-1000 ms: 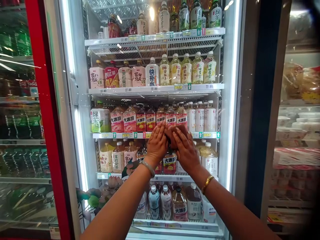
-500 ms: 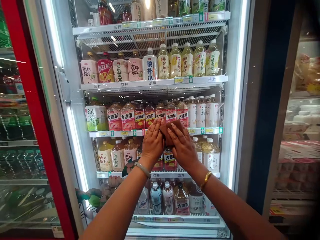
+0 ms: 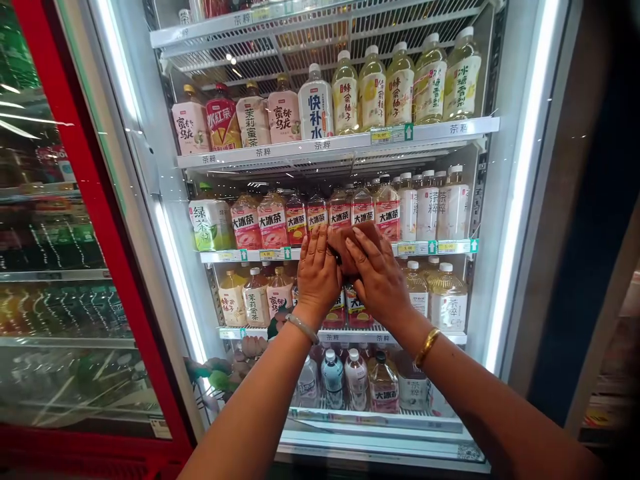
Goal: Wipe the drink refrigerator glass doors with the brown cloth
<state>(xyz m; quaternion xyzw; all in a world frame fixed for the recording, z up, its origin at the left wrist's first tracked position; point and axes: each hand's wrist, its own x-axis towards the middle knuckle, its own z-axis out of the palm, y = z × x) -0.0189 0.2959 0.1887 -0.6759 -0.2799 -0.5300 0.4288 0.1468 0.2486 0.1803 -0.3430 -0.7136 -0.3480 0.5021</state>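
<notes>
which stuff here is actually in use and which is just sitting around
In use:
left hand
right hand
brown cloth, pressed flat under both hands against the glass door

Just there:
tea bottles on the shelves behind the glass
price tags
red-framed cooler on the left

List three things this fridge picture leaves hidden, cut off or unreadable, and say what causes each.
1. Brown cloth, head view: mostly covered by the left hand and right hand.
2. Bottles behind the hands: labels blocked.
3. Top shelf: its bottles cut off by the upper edge.
4. Price tags: too small to read.
</notes>
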